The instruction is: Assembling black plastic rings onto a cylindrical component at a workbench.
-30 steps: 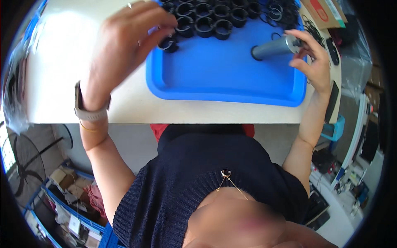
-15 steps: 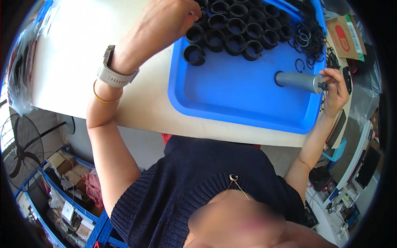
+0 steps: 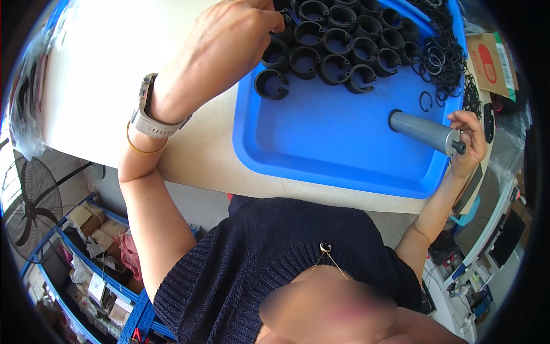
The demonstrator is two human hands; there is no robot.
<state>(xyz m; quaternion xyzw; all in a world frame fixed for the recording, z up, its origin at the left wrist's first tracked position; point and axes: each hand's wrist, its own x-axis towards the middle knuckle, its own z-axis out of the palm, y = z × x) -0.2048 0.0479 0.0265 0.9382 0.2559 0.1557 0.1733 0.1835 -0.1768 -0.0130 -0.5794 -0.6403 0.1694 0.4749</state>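
My left hand [image 3: 238, 37] reaches over the far left corner of a blue tray [image 3: 332, 183]. Its fingers are bent together at several black C-shaped rings [image 3: 335, 69] stacked on end; the upper frame edge cuts off part of the hand, and what the fingertips hold is hidden. Toward the tray's right side rises a grey metal cylinder [image 3: 427, 132] with a dark base and a small dark knob at its top. My right hand [image 3: 472, 140] is beside that top, fingers loosely curved and apart, with the thumb partly hidden behind the cylinder. A thin black retaining ring [image 3: 425, 101] lies nearby.
Thin black rings [image 3: 441, 63] are heaped along the tray's right side. Beyond it lies a brown cardboard piece [image 3: 492, 63]. The tray rests on a pale table [image 3: 200, 166]. At lower left are a black fan [image 3: 31, 209] and blue shelving [image 3: 137, 315] with boxes.
The tray and its contents sit slightly lower and farther right in the picture. My left hand stays at the black rings; my right hand remains beside the cylinder's top.
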